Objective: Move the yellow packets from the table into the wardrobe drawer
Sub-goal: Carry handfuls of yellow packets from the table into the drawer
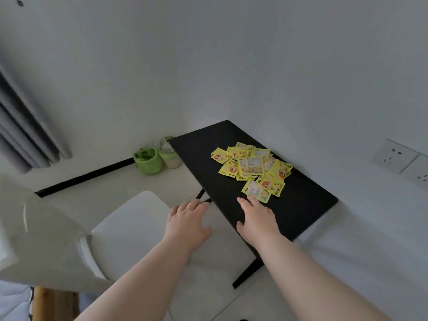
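Note:
Several yellow packets (252, 169) lie in a loose heap on the far half of a small black table (298, 205). My right hand (257, 218) hovers palm down over the table's near part, fingers spread, its fingertips just short of the nearest packet (256, 191). My left hand (187, 223) is stretched out beside the table's left edge, over the floor, fingers apart and holding nothing. No wardrobe or drawer is in view.
A white chair (129, 232) stands left of the table, under my left arm. Two green and white containers (157, 158) sit on the floor by the wall. Grey curtains (27, 126) hang at the left. Wall sockets (400, 158) are at the right.

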